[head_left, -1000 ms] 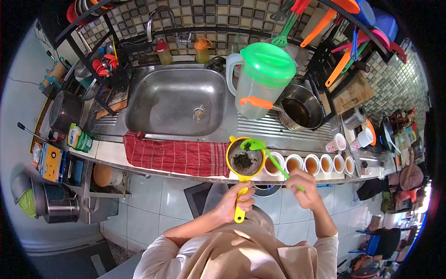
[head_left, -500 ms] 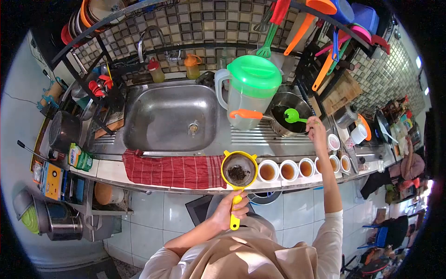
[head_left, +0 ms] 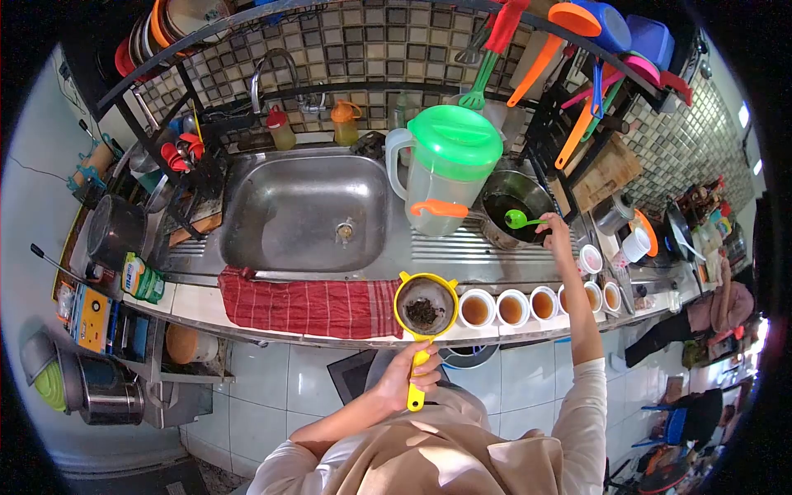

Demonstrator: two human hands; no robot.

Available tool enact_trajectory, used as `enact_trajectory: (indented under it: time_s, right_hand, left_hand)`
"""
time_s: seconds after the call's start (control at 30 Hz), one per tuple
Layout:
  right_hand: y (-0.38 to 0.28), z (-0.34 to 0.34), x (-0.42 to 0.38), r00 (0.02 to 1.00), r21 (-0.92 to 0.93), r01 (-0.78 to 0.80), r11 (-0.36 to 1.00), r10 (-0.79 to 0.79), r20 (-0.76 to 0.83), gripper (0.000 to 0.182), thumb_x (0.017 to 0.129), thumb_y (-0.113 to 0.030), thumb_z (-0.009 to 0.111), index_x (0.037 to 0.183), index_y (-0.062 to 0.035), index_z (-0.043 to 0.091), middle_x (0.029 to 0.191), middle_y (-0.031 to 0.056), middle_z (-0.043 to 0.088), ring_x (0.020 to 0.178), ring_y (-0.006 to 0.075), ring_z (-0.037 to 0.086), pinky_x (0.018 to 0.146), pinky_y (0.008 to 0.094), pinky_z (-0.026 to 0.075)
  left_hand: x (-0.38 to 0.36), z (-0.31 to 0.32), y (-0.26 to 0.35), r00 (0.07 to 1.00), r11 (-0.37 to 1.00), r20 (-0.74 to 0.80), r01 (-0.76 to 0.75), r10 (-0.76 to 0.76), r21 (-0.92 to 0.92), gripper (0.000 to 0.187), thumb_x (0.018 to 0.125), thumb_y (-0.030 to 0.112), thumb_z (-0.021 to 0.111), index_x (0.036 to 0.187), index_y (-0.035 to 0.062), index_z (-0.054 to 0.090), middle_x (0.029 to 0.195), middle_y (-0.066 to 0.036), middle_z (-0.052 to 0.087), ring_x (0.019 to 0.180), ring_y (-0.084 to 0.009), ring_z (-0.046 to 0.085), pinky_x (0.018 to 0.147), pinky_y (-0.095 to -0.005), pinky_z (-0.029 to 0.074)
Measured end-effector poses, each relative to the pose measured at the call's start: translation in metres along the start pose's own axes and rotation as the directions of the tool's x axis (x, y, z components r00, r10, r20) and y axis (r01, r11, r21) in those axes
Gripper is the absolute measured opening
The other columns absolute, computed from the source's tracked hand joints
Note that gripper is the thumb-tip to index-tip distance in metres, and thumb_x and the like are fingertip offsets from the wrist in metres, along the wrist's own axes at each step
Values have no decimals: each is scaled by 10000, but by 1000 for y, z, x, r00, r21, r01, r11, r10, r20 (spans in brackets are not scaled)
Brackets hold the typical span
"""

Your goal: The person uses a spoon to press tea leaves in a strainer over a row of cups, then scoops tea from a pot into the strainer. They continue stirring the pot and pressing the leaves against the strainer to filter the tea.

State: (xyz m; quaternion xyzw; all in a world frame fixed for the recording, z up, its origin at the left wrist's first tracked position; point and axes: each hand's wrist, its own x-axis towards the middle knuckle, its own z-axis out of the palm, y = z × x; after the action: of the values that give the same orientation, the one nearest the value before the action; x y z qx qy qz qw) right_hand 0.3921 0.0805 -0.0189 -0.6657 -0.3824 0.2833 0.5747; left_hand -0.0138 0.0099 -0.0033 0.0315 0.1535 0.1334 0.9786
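Note:
My left hand (head_left: 417, 371) grips the handle of a yellow strainer (head_left: 425, 304) with dark tea leaves in it, held level at the counter's front edge beside the red checked cloth (head_left: 309, 301). My right hand (head_left: 555, 232) reaches out to the right and holds a green spoon (head_left: 521, 219) whose bowl sits over the dark liquid in a steel pan (head_left: 513, 208). A row of several white cups of tea (head_left: 511, 307) stands along the counter edge, right of the strainer.
A clear jug with a green lid (head_left: 445, 165) stands left of the pan. The steel sink (head_left: 301, 210) lies to the left. Utensils hang on a rack (head_left: 577, 91) above. More cups (head_left: 635, 243) stand at the right. Another person (head_left: 726, 305) is at the far right.
My right hand carried the green spoon from the strainer out to the pan and has now lowered it slightly into the pan. The strainer has stayed near the counter edge.

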Motion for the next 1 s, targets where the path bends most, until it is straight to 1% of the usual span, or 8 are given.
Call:
enact_trajectory:
  time_s: [0.03, 0.17, 0.27, 0.33, 0.47, 0.77, 0.83, 1.0]
  right_hand:
    - [3, -2, 2, 1000, 36, -23, 999, 23, -1, 245, 822, -232, 360, 861, -57, 526, 625, 71, 561, 320, 75, 296, 315, 205, 227]
    - [9, -4, 5, 999, 54, -10, 998, 12, -35, 244, 818, -249, 370, 862, -64, 523, 628, 72, 561, 317, 68, 295, 304, 198, 210]
    - [6, -6, 4, 999, 37, -38, 999, 39, -34, 252, 815, -269, 374, 870, -71, 520, 635, 74, 562, 319, 68, 297, 305, 199, 211]
    - [1, -6, 2, 993, 64, -84, 994, 89, -80, 258, 814, -282, 377, 872, -74, 518, 641, 77, 564, 320, 68, 297, 303, 200, 207]
    - [-3, -6, 0, 993, 88, -83, 993, 90, -81, 266, 814, -292, 383, 871, -71, 519, 644, 83, 566, 319, 68, 297, 302, 203, 208]
    - [11, -9, 3, 994, 23, -97, 995, 98, -41, 273, 808, -293, 392, 880, -66, 523, 645, 98, 574, 301, 66, 278, 290, 202, 199]
    - [11, -9, 3, 993, 46, -107, 993, 109, -36, 274, 806, -292, 395, 881, -62, 524, 645, 94, 573, 302, 64, 279, 292, 198, 199]
    - [3, -7, -4, 992, 75, -109, 991, 113, -50, 267, 815, -295, 398, 879, -67, 520, 655, 86, 570, 320, 58, 282, 308, 189, 197]
  left_hand:
    - [0, 0, 0, 1000, 1000, -4, 1, -1, 2, 167, 848, 289, 395, 747, 156, 404, 487, 69, 280, 375, -42, 247, 376, -187, 217]
    - [1, -1, 0, 1000, 1000, 6, 1, -1, 0, 163, 848, 286, 396, 753, 155, 404, 488, 69, 280, 374, -42, 247, 379, -188, 221]
    - [0, -1, 0, 1000, 1000, 6, 3, -3, -3, 160, 849, 285, 395, 758, 154, 403, 488, 69, 280, 374, -42, 247, 382, -190, 225]
    - [1, -1, 0, 1000, 1000, 5, 6, -6, -9, 161, 848, 286, 395, 759, 153, 405, 489, 69, 281, 374, -42, 249, 385, -190, 230]
    - [0, -1, -1, 1000, 1000, 5, 3, -3, -12, 161, 847, 287, 399, 758, 153, 408, 489, 69, 281, 374, -43, 250, 385, -188, 231]
    - [2, -2, -2, 1000, 1000, -6, -5, 5, 0, 163, 842, 290, 416, 757, 151, 414, 489, 68, 288, 373, -45, 252, 380, -190, 229]
    - [3, -3, -2, 1000, 1000, 27, -9, 9, -16, 164, 841, 291, 418, 761, 148, 415, 489, 68, 288, 372, -46, 253, 379, -193, 229]
    - [2, -1, -2, 1000, 1000, 8, -13, 13, -6, 164, 842, 290, 410, 762, 147, 415, 489, 67, 288, 372, -46, 254, 379, -192, 230]
